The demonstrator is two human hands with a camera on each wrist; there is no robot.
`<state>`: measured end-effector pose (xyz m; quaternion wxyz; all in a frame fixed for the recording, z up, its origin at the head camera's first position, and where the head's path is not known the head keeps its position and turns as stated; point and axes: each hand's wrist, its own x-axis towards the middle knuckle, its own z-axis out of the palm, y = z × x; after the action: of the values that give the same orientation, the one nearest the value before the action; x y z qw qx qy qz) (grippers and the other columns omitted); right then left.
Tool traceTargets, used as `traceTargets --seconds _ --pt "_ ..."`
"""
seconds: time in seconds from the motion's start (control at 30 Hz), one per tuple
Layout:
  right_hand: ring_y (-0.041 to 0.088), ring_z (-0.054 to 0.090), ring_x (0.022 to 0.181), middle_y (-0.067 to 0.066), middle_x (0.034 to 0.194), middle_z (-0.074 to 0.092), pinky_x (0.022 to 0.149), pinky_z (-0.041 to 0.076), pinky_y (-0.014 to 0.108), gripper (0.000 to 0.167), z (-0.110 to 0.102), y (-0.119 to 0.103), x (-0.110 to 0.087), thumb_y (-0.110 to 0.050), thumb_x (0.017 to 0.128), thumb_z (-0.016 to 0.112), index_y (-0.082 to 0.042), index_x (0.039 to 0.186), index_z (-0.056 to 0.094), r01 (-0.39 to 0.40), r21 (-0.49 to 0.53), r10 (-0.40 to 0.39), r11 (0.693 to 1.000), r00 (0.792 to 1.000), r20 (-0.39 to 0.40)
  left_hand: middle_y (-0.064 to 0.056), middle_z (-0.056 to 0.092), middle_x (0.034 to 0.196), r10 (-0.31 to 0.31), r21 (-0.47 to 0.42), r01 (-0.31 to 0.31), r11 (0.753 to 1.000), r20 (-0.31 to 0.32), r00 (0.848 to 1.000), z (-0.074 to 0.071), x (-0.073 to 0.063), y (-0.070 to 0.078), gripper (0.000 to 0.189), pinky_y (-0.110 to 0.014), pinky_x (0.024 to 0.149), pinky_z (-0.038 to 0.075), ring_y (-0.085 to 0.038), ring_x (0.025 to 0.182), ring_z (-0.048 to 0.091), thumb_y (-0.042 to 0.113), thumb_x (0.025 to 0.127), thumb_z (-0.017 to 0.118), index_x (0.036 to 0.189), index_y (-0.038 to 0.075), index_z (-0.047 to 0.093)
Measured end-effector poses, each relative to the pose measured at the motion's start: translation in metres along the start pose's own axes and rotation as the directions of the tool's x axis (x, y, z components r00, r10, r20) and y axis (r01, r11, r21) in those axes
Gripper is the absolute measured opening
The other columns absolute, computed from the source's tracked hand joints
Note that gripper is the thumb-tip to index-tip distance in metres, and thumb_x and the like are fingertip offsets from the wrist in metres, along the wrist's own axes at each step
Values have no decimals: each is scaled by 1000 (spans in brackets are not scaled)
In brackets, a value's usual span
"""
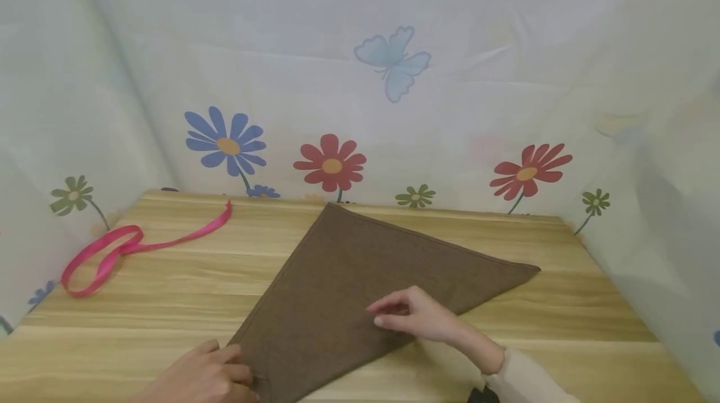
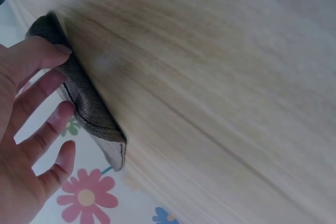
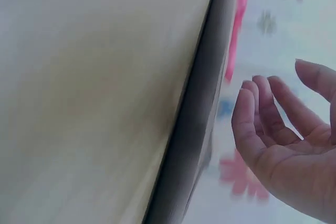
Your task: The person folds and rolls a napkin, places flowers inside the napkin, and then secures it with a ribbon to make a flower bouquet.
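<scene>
Locate the brown cloth (image 1: pixel 337 284) on the wooden table (image 1: pixel 596 309), in front of you. It lies as a triangle: one corner reaches toward the table's far edge, one points right, and the third is at your left hand (image 1: pixel 210 378). That hand touches the cloth's near left corner; its fingers are spread and loosely bent, with the thumb laid against the cloth. Your right hand (image 1: pixel 419 317) is poised above the cloth, clear of its surface, with a narrow gap between thumb and forefinger and the fingers relaxed. A light sleeve (image 1: pixel 523 378) covers your right forearm. The pink ribbon (image 1: pixel 169 243) lies at the table's left side, looped at one end, well apart from the cloth. Behind the table, the white backdrop (image 1: pixel 478 109) carries printed flowers (image 1: pixel 332 166) and a blue butterfly (image 1: pixel 396 64).
</scene>
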<state>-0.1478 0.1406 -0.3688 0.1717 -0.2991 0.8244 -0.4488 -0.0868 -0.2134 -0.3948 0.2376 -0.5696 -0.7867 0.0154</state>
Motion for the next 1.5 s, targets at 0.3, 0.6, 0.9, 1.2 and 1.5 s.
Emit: traceTargets --seconds 0.3,0.6,0.9,1.2,1.5 --pt "18 60 89 13 99 66 74 48 25 30 -70 58 -38 -18 86 62 3 107 63 -115 -189 51 975 948 -314 23 57 78 -22 -74 25 997 52 998 -1 0 2 18 -15 52 11 0 66 39 47 72 63 87 38 66" --pt "31 58 95 16 104 63 73 48 34 33 -109 90 -62 -19 83 65 2 108 63 -280 -322 131 904 900 -416 23 57 78 -49 -111 52 992 32 998 2 0 2 17 -14 51 12 1 67 40 44 71 65 86 37 66" --pt "35 57 95 22 102 63 77 46 45 39 -121 100 -65 -15 74 74 7 104 63 -332 -404 194 852 918 -345 24 56 77 -81 -130 82 988 10 997 0 1 3 16 -14 52 12 2 66 40 44 68 67 83 39 65" --pt "19 52 81 14 94 63 69 44 35 38 -124 101 -61 -16 70 77 4 101 66 -333 -450 185 829 922 -341 24 55 78 -79 -137 78 988 -2 997 0 0 2 17 -14 52 13 2 67 40 43 68 67 84 38 66" --pt "21 52 79 14 93 62 68 44 36 36 -139 111 -53 -11 71 75 6 102 65 -275 -512 136 813 946 -293 24 55 77 -67 -103 64 993 -23 997 10 13 11 14 -11 51 14 2 68 41 42 66 65 78 36 64"
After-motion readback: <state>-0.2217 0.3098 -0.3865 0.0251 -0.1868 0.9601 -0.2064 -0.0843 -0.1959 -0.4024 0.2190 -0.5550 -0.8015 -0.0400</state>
